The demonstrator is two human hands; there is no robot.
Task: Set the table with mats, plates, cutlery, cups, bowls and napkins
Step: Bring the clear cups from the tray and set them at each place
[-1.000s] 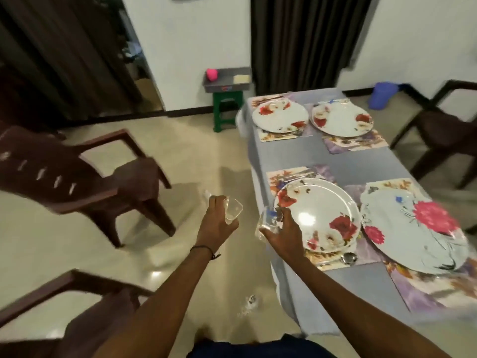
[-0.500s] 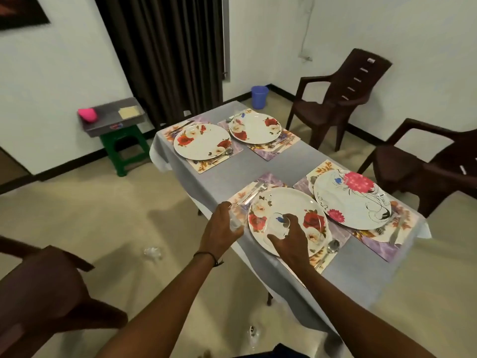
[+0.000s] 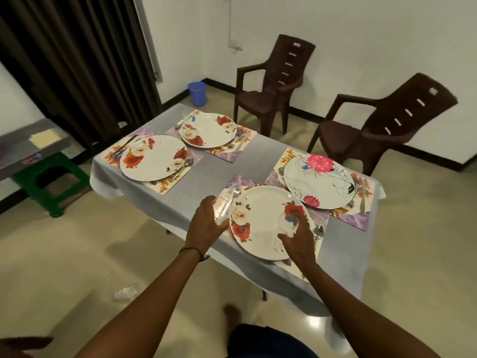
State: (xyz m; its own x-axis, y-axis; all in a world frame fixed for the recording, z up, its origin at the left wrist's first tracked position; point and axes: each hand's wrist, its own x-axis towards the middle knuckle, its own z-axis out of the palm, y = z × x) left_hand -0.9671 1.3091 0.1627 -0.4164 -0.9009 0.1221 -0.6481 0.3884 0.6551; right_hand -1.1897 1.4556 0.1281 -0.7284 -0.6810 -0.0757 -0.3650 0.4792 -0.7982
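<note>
My left hand (image 3: 205,223) grips a clear glass cup (image 3: 223,210) above the near left mat (image 3: 233,184). A second clear glass cup (image 3: 287,224) is gripped by my right hand (image 3: 299,242) over the near flowered plate (image 3: 263,218). A fork and knife (image 3: 233,193) lie left of that plate, a spoon (image 3: 318,232) to its right. The grey-clothed table (image 3: 214,174) carries three more plates on mats: a pink-flowered one (image 3: 318,180), and two red-flowered ones (image 3: 153,157), (image 3: 209,129).
Two brown plastic chairs (image 3: 273,83), (image 3: 382,125) stand beyond the table near the wall. A blue bucket (image 3: 197,93) sits by the dark curtain. A green stool (image 3: 49,184) with a grey tray is at the left. Crumpled plastic (image 3: 125,293) lies on the floor.
The view has swung right and closer to the table. Both hands have carried their glasses forward, from beside the table's edge to over the near place setting.
</note>
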